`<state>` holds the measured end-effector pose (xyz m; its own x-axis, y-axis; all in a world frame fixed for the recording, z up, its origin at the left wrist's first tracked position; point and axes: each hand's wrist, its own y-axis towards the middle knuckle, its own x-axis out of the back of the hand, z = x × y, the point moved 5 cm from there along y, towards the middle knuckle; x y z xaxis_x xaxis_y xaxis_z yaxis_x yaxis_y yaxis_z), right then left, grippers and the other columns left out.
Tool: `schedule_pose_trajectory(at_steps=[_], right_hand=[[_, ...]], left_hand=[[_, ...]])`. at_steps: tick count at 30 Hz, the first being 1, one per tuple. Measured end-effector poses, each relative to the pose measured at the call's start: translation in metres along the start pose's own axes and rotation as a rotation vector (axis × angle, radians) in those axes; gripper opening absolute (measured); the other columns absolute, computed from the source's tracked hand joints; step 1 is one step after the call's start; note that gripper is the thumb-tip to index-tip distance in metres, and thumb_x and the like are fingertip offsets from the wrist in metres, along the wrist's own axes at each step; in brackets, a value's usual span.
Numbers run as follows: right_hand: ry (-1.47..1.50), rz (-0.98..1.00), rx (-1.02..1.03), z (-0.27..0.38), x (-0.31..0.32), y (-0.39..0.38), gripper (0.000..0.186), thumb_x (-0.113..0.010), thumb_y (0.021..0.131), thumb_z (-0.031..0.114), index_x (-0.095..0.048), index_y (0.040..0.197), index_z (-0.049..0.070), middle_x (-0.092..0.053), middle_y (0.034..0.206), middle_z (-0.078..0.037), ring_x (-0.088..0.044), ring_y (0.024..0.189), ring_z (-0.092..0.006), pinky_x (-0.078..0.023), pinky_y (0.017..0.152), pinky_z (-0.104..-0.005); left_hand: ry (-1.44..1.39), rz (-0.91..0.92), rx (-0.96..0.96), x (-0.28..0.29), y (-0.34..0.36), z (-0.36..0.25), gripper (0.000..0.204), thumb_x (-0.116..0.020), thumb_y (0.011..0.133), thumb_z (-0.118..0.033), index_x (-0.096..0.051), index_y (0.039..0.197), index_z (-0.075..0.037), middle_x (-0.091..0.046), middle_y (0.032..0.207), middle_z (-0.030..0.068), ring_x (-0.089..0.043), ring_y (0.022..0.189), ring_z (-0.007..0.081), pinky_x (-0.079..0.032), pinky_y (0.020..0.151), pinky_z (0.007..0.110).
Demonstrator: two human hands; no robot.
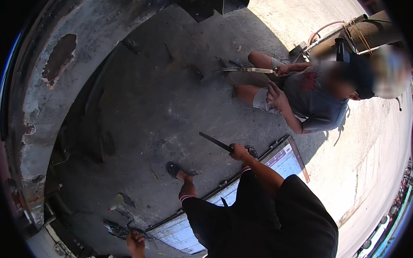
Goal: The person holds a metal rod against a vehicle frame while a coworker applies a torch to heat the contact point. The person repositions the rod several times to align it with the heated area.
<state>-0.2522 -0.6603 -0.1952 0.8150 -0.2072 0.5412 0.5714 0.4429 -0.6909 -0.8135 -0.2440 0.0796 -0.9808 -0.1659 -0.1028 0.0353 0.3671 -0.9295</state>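
My right hand [239, 153] is closed round one end of a flat dark metal bar [214, 141], held out over the concrete floor in front of my legs. At the lower left my left hand [136, 242] has its fingers curled. What it grips is too small and dark to make out. Close by that hand lies a clutter of dark tools or scraps [114, 228] on the floor. Beneath and behind my legs is a framed panel [278, 161] with a white and purple face.
On the right a crouching co-worker [303, 91] in a grey shirt holds a cutting torch [249, 70]. A large cylinder [378, 34] with hoses stands behind. A curved, paint-chipped metal body [39, 96] arches along the left. Several dark scraps lie on the shaded floor [157, 104].
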Motion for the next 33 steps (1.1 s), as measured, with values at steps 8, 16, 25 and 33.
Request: schedule_pose_trajectory(at_steps=[8, 16, 25, 33], right_hand=[[0.049, -0.019, 0.191, -0.223, -0.008, 0.145, 0.054, -0.074, 0.081, 0.017, -0.056, 0.132, 0.013, -0.070, 0.096, -0.023, -0.067, 0.094, -0.0422, -0.052, 0.081, -0.0495], [-0.483, -0.257, 0.311, -0.366, -0.041, 0.273, 0.046, -0.064, 0.089, 0.027, -0.055, 0.132, 0.015, -0.064, 0.115, -0.017, -0.067, 0.097, -0.0409, -0.056, 0.081, -0.0507], [-0.140, -0.208, 0.388, -0.306, 0.004, 0.253, 0.035, -0.070, 0.087, 0.019, -0.065, 0.119, 0.006, -0.071, 0.103, -0.016, -0.071, 0.080, -0.0325, -0.056, 0.073, -0.0429], [0.005, -0.203, 0.724, -0.131, 0.097, 0.148, 0.035, -0.068, 0.092, 0.025, -0.066, 0.118, 0.003, -0.072, 0.090, -0.016, -0.071, 0.075, -0.0289, -0.055, 0.069, -0.0392]], left_hand=[[0.677, 0.766, 0.244, -0.394, 0.194, 0.420, 0.023, -0.046, 0.106, -0.027, -0.055, 0.112, -0.007, -0.053, 0.087, -0.0022, -0.043, 0.060, 0.0060, -0.036, 0.054, 0.023], [0.548, 0.791, 0.245, -0.405, 0.360, 0.527, 0.021, -0.045, 0.106, -0.028, -0.053, 0.110, -0.009, -0.053, 0.088, -0.0014, -0.041, 0.059, 0.0068, -0.035, 0.052, 0.024], [0.359, 0.785, 0.006, -0.391, 0.342, 0.515, 0.018, -0.046, 0.106, -0.026, -0.053, 0.110, -0.011, -0.056, 0.093, 0.0030, -0.051, 0.070, 0.0121, -0.043, 0.060, 0.026], [0.424, 0.813, -0.074, -0.380, 0.345, 0.515, 0.021, -0.049, 0.105, -0.025, -0.055, 0.119, -0.010, -0.061, 0.113, 0.0075, -0.062, 0.091, 0.0186, -0.052, 0.082, 0.029]])
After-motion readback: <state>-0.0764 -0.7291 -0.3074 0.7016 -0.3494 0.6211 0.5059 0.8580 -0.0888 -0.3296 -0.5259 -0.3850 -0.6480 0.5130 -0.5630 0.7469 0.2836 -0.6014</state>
